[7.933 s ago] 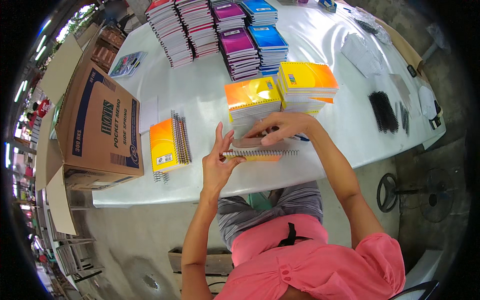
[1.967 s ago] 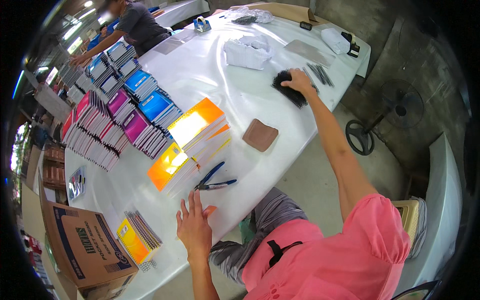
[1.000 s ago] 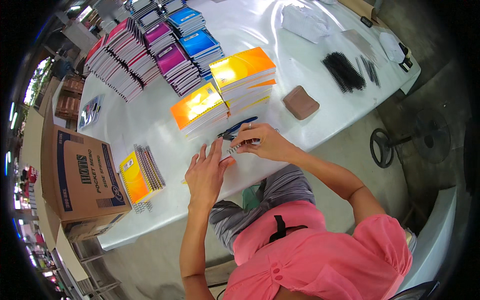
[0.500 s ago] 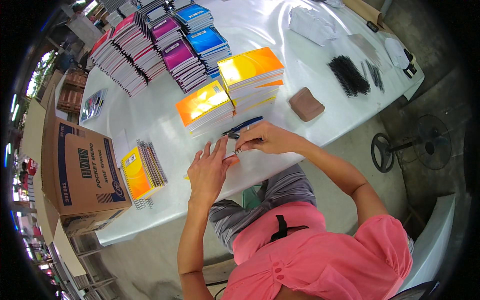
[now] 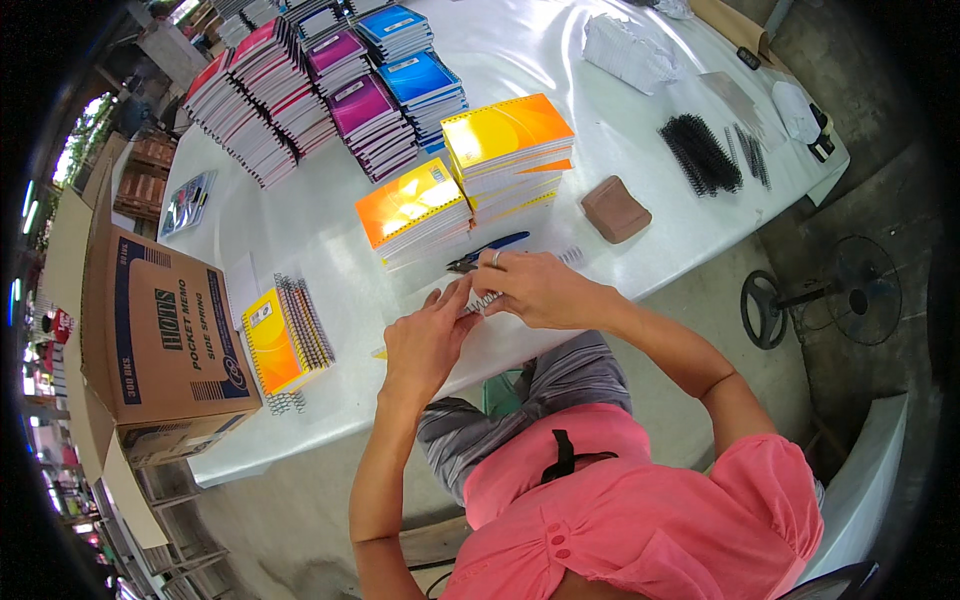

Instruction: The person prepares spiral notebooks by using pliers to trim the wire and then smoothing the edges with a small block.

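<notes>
Together, a wire coil (image 5: 484, 301) and a mostly hidden notebook (image 5: 379, 353) are handled near the tabletop's (image 5: 640, 272) edge, the coil pinched by the right hand's (image 5: 548, 291) fingers. The notebook is covered by the left hand (image 5: 425, 340), its fingers bunched beside the coil; whether pages are gripped cannot be told. Just beyond, blue-handled pliers (image 5: 503, 241) are seen before stacked yellow notebooks (image 5: 510, 130).

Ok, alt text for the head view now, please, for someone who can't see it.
A person's right hand pinches a spiral coil close beside the left hand at a white table. Just beyond lie blue-handled pliers and yellow-orange notebook stacks; an open cardboard box stands at left.
</notes>
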`<state>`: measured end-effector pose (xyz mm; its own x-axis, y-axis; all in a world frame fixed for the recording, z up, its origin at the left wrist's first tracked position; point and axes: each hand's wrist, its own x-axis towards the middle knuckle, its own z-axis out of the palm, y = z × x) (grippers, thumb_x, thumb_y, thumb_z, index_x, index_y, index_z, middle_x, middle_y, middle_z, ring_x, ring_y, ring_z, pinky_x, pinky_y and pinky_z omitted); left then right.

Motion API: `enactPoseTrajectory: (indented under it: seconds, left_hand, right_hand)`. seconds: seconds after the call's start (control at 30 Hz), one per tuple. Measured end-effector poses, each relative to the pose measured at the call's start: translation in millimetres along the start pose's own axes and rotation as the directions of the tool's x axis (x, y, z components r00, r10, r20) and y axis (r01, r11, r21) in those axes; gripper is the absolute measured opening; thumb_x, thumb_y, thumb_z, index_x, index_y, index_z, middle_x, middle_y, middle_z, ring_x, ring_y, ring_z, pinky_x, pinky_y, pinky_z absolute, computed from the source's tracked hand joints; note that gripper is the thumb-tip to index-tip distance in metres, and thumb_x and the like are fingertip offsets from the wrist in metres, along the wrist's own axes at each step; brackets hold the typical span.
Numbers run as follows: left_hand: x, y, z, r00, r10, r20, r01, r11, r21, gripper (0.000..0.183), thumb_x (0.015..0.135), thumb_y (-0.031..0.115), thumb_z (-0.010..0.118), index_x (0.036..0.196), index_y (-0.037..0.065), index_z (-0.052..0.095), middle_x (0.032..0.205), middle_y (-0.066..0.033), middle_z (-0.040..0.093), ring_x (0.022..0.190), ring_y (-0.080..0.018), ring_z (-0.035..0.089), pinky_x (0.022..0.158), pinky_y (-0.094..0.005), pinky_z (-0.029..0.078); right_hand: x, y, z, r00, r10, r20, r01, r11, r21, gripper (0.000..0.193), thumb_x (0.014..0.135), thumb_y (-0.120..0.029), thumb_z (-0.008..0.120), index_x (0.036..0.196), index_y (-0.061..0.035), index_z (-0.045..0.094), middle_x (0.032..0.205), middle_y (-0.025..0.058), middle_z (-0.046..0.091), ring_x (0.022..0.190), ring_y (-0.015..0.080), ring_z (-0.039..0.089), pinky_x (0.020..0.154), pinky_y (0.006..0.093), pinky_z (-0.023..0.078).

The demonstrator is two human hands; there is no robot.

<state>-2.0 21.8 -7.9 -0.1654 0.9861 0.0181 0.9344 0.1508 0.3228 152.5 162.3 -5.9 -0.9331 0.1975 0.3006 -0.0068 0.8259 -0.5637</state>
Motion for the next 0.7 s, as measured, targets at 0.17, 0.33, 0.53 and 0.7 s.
enactPoseTrajectory:
  seconds: [0.17,0.33,0.53,0.7]
  left_hand:
    - [-1,-4,1,0.999,0.043,0.033,-0.045,0.998,0.052,0.045,0.089,0.037,0.063,0.133,0.028,0.056,0.124,-0.0008,0.066,0.083,-0.0287,0.069,0.068,-0.0413,0.054]
    - [-10,2,-23,0.979,0.093,0.184,-0.086,0.995,-0.046,0.039,0.089,0.035,0.063,0.129,0.033,0.06,0.126,0.0028,0.064,0.087,-0.0268,0.07,0.07,-0.0398,0.055]
    - [-18,0,-8,0.982,0.16,0.096,-0.158,0.987,-0.03,0.053,0.088,0.037,0.064,0.138,0.034,0.05,0.132,0.0007,0.061,0.09,-0.0262,0.07,0.071,-0.0395,0.055]
    - [-24,-2,-18,0.996,0.034,0.079,-0.035,0.999,0.015,0.079,0.083,0.044,0.067,0.151,0.031,0.029,0.135,-0.0047,0.058,0.097,-0.0276,0.068,0.07,-0.0396,0.055]
  right_hand:
    - [-6,-3,-2,0.968,0.093,0.235,-0.09,0.996,-0.022,0.015,0.085,-0.009,0.063,0.098,-0.0044,0.057,0.093,0.0118,0.061,0.09,0.0352,0.061,0.074,0.0451,0.049]
    - [-52,61,-70,0.998,0.057,0.031,-0.051,0.982,-0.185,0.032,0.078,-0.011,0.071,0.105,-0.0014,0.058,0.107,0.0153,0.059,0.102,0.0354,0.058,0.088,0.0438,0.048]
    - [-81,103,-86,0.791,0.61,-0.054,-0.606,0.768,-0.208,0.05,0.076,-0.037,0.079,0.099,-0.0023,0.051,0.108,0.0151,0.054,0.104,0.0337,0.054,0.085,0.0393,0.046]
    - [-47,47,-94,0.858,0.503,0.109,-0.514,0.842,0.162,0.055,0.083,-0.04,0.073,0.118,-0.0017,0.056,0.12,0.0138,0.059,0.107,0.029,0.059,0.089,0.0373,0.047]
